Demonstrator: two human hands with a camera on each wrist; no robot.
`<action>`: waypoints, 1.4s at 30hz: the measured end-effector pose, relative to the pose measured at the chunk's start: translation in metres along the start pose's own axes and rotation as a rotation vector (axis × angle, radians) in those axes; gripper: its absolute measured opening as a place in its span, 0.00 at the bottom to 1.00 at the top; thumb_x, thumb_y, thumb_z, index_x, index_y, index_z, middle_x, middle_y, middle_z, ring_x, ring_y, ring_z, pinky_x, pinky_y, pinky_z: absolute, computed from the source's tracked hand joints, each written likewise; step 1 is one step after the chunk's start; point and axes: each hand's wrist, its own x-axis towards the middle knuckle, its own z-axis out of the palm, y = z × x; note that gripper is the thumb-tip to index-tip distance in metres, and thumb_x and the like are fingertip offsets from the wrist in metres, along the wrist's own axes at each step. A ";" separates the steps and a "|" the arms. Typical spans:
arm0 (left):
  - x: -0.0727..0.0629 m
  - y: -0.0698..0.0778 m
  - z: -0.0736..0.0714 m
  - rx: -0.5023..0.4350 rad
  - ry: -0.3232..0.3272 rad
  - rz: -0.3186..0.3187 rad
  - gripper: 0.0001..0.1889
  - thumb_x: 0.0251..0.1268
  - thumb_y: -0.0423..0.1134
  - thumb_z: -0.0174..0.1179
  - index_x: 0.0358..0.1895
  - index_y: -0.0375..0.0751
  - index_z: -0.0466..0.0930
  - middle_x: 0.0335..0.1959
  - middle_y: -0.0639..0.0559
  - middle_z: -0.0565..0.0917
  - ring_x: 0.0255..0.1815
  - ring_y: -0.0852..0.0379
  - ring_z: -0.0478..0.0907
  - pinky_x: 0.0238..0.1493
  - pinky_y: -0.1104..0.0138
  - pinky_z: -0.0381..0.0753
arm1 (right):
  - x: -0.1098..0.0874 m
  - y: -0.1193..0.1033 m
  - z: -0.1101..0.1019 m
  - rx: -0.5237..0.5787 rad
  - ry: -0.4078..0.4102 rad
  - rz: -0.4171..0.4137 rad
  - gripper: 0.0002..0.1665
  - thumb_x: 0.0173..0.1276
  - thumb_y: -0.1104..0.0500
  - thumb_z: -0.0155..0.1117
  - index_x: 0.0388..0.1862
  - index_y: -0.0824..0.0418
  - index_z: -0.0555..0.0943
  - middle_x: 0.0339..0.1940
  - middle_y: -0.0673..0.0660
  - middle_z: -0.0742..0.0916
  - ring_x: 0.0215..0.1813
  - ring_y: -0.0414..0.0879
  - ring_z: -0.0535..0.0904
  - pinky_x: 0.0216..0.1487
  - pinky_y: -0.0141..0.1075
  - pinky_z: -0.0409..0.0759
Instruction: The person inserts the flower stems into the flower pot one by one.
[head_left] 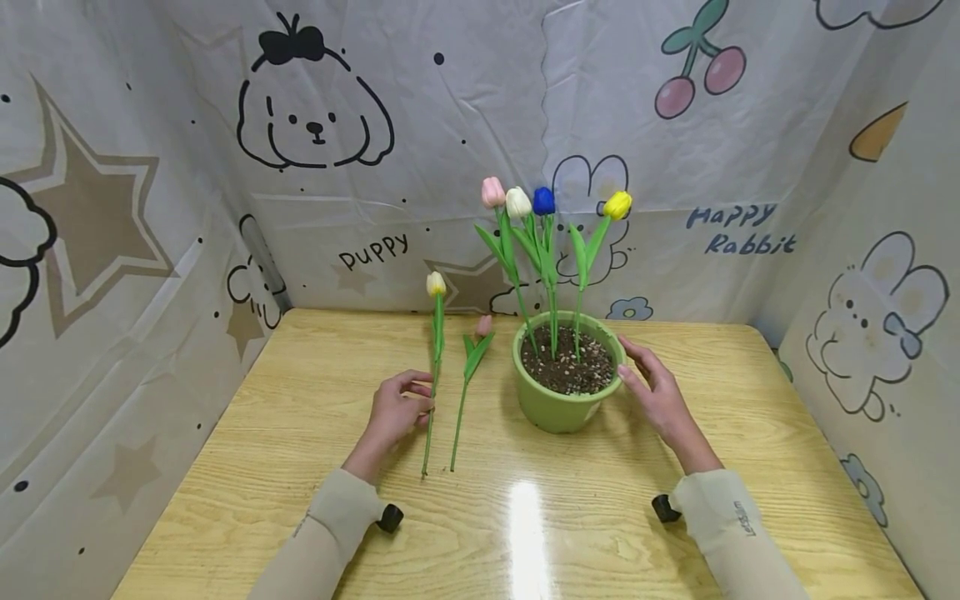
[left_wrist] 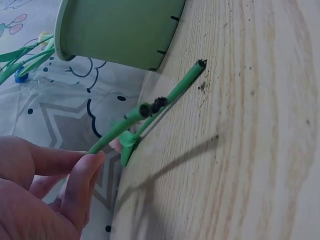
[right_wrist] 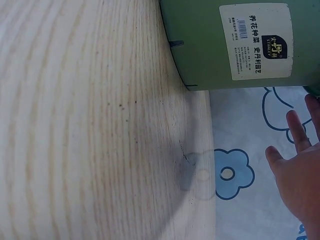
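Note:
My left hand [head_left: 401, 404] pinches the stem of a cream-yellow tulip [head_left: 436, 286] between thumb and fingers. In the left wrist view that stem [left_wrist: 117, 131] is raised off the wood, its cut end dark with soil. Just right of it a pink tulip [head_left: 483, 327] lies on the table. My right hand [head_left: 658, 396] rests at the right rim of a green flowerpot [head_left: 558, 412], fingers extended. Upright in the pot's soil [head_left: 562, 375] stand a pink tulip [head_left: 492, 192], a white tulip [head_left: 518, 202], a blue tulip [head_left: 543, 201] and a yellow tulip [head_left: 617, 205].
The wooden table [head_left: 315, 450] ends at a printed cloth backdrop [head_left: 450, 108] behind and on both sides. Soil crumbs [left_wrist: 202, 86] lie near the stem ends. A white label [right_wrist: 257, 42] is stuck on the pot's side.

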 end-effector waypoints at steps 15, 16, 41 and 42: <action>-0.004 0.008 -0.006 -0.029 0.008 0.132 0.22 0.64 0.21 0.65 0.61 0.36 0.83 0.48 0.35 0.83 0.27 0.55 0.81 0.33 0.62 0.90 | 0.000 -0.002 0.000 0.003 -0.001 0.007 0.30 0.83 0.59 0.55 0.79 0.65 0.65 0.79 0.68 0.70 0.72 0.23 0.61 0.83 0.61 0.51; -0.005 0.010 -0.007 -0.029 0.009 0.136 0.21 0.64 0.21 0.65 0.60 0.37 0.84 0.47 0.35 0.83 0.28 0.56 0.81 0.33 0.63 0.90 | 0.000 -0.002 0.000 0.003 -0.001 0.007 0.30 0.83 0.59 0.55 0.79 0.66 0.65 0.79 0.68 0.70 0.72 0.23 0.61 0.83 0.61 0.51; -0.019 0.070 0.003 -0.102 0.035 0.384 0.20 0.64 0.21 0.65 0.58 0.35 0.84 0.46 0.37 0.84 0.34 0.59 0.83 0.33 0.68 0.90 | 0.000 -0.001 -0.001 0.011 -0.013 0.009 0.31 0.82 0.60 0.55 0.79 0.67 0.65 0.79 0.69 0.69 0.82 0.65 0.57 0.84 0.61 0.51; -0.019 0.072 0.005 -0.106 0.034 0.397 0.20 0.64 0.21 0.65 0.58 0.35 0.84 0.46 0.36 0.84 0.34 0.59 0.83 0.33 0.68 0.90 | 0.000 -0.001 -0.001 0.010 -0.013 0.010 0.31 0.82 0.60 0.55 0.79 0.66 0.65 0.80 0.68 0.69 0.82 0.65 0.57 0.84 0.61 0.51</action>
